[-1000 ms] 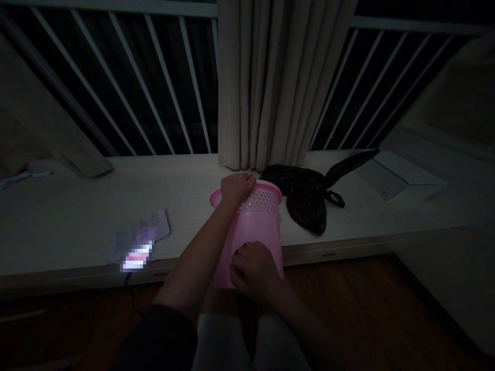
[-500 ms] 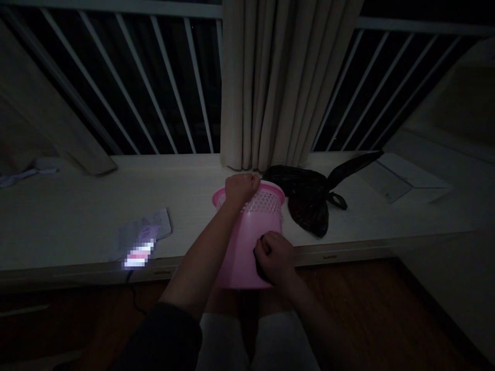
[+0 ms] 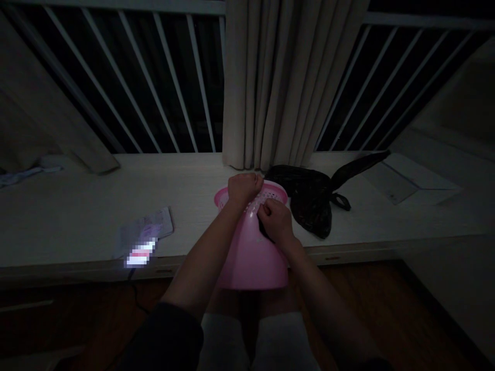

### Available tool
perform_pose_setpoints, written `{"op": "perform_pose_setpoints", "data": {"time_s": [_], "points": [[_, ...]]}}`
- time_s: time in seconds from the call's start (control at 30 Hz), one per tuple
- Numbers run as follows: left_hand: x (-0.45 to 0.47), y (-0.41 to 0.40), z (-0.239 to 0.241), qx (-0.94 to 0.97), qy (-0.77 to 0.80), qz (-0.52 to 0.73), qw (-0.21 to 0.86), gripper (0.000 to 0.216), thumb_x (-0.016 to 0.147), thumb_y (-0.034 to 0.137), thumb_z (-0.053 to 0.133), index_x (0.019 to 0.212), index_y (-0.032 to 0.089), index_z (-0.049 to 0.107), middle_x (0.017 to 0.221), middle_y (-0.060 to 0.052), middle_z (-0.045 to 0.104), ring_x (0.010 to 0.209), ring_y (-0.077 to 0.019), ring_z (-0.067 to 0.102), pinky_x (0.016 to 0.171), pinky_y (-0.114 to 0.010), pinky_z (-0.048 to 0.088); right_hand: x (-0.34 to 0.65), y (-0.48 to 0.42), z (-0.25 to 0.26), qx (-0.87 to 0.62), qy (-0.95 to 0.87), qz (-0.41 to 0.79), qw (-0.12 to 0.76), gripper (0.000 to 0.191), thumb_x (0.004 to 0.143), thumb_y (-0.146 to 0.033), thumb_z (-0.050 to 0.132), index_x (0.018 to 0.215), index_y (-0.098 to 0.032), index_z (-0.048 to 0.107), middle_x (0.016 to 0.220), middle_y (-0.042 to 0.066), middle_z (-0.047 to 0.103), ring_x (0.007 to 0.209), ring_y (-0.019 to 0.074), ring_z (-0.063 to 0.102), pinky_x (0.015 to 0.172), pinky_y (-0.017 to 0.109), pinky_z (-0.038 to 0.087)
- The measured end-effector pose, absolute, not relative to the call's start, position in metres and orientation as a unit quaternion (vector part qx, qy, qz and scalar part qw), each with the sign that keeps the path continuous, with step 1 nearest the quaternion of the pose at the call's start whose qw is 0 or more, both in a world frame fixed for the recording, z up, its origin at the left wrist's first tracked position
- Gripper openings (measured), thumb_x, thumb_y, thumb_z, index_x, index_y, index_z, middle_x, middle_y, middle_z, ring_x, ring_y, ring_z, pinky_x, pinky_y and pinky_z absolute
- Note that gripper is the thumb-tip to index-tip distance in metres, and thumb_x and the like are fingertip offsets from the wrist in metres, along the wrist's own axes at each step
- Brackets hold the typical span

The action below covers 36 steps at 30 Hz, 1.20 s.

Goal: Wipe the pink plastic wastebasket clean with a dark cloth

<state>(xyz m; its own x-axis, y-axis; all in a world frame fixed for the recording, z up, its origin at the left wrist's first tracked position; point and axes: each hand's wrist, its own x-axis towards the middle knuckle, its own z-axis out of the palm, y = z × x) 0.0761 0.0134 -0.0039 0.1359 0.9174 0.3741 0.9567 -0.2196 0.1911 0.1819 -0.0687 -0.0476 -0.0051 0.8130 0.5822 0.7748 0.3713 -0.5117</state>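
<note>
A pink plastic basket (image 3: 253, 263) with a perforated band near its brighter pink rim is held over my lap, at the shelf's front edge. My left hand (image 3: 244, 189) is closed in a fist at the rim, gripping it. Against the basket's upper right side, just below the holes, presses my right hand (image 3: 277, 219) with curled fingers. A black cloth (image 3: 265, 230) shows from under that hand, mostly hidden by it. Right of the basket lies a black plastic bag (image 3: 311, 206) with its handles sticking up.
The white shelf (image 3: 197, 221) runs along the window bars, with a beige curtain (image 3: 266, 93) hanging to it. A white box (image 3: 415, 180) stands at right. At left lie a notebook (image 3: 164, 221) and a lit, blurred-out screen (image 3: 139, 253) with a cable.
My right hand has moved up the basket's side with the black cloth, from the lower part to just under the holes. My left hand stays at the rim. The view has shifted slightly.
</note>
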Motion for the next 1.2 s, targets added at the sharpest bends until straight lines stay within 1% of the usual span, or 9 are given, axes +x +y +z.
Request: {"op": "perform_pose_setpoints", "data": {"time_s": [0.13, 0.27, 0.4, 0.53, 0.73, 1.0, 1.2], "points": [[0.076, 0.013, -0.004, -0.747, -0.628, -0.211, 0.052, 0.052, 0.094, 0.038, 0.029, 0.095, 0.013, 0.075, 0.09, -0.016, 0.073, 0.089, -0.0274, 0.068, 0.075, -0.036, 0.045, 0.176, -0.065, -0.043, -0.545, -0.74, -0.019, 0.394, 0.027, 0.08, -0.017, 0.051, 0.058, -0.023, 0.036, 0.058, -0.002, 0.046, 0.06, 0.0149, 0.041, 0.06, 0.029, 0.026], [0.078, 0.014, -0.004, -0.743, -0.633, -0.211, 0.049, 0.051, 0.095, 0.035, 0.029, 0.095, 0.012, 0.075, 0.089, -0.016, 0.073, 0.088, -0.0262, 0.068, 0.076, -0.035, 0.045, 0.172, -0.063, -0.04, -0.522, -0.772, -0.049, 0.36, 0.024, 0.082, -0.018, 0.053, 0.059, -0.021, 0.047, 0.06, 0.0, 0.052, 0.061, 0.0161, 0.045, 0.061, 0.029, 0.028], [0.079, 0.015, -0.005, -0.745, -0.632, -0.205, 0.052, 0.052, 0.096, 0.034, 0.027, 0.094, 0.01, 0.074, 0.09, -0.018, 0.072, 0.089, -0.0258, 0.068, 0.077, -0.035, 0.045, 0.171, -0.061, -0.039, -0.473, -0.806, -0.064, 0.351, 0.024, 0.083, -0.019, 0.055, 0.059, -0.02, 0.052, 0.062, 0.002, 0.056, 0.063, 0.0163, 0.048, 0.063, 0.029, 0.031], [0.08, 0.016, -0.006, -0.747, -0.63, -0.204, 0.066, 0.053, 0.096, 0.034, 0.027, 0.092, 0.009, 0.074, 0.088, -0.018, 0.072, 0.088, -0.0267, 0.068, 0.074, -0.035, 0.046, 0.173, -0.059, -0.04, -0.422, -0.837, -0.06, 0.344, 0.021, 0.082, -0.016, 0.055, 0.061, -0.02, 0.054, 0.065, 0.002, 0.058, 0.064, 0.0158, 0.048, 0.064, 0.029, 0.032], [0.079, 0.015, -0.004, -0.743, -0.635, -0.201, 0.063, 0.055, 0.096, 0.036, 0.026, 0.091, 0.01, 0.074, 0.087, -0.018, 0.072, 0.086, -0.0262, 0.068, 0.073, -0.034, 0.046, 0.172, -0.062, -0.04, -0.384, -0.858, -0.041, 0.339, 0.018, 0.081, -0.017, 0.055, 0.063, -0.019, 0.055, 0.068, 0.003, 0.058, 0.068, 0.0168, 0.049, 0.067, 0.029, 0.033], [0.079, 0.015, -0.004, -0.745, -0.629, -0.215, 0.053, 0.051, 0.095, 0.035, 0.028, 0.093, 0.011, 0.074, 0.088, -0.017, 0.072, 0.086, -0.0264, 0.068, 0.074, -0.035, 0.046, 0.159, -0.083, -0.035, -0.392, -0.866, -0.024, 0.308, 0.009, 0.077, -0.024, 0.059, 0.07, -0.018, 0.059, 0.077, 0.006, 0.06, 0.074, 0.0193, 0.049, 0.068, 0.032, 0.032], [0.078, 0.013, -0.002, -0.749, -0.629, -0.2, 0.046, 0.051, 0.096, 0.034, 0.027, 0.097, 0.012, 0.073, 0.092, -0.016, 0.072, 0.089, -0.0264, 0.067, 0.077, -0.037, 0.045, 0.144, -0.123, -0.046, -0.353, -0.895, 0.004, 0.274, 0.013, 0.078, -0.031, 0.061, 0.074, -0.018, 0.061, 0.08, 0.005, 0.06, 0.077, 0.0201, 0.049, 0.066, 0.033, 0.03]]}}
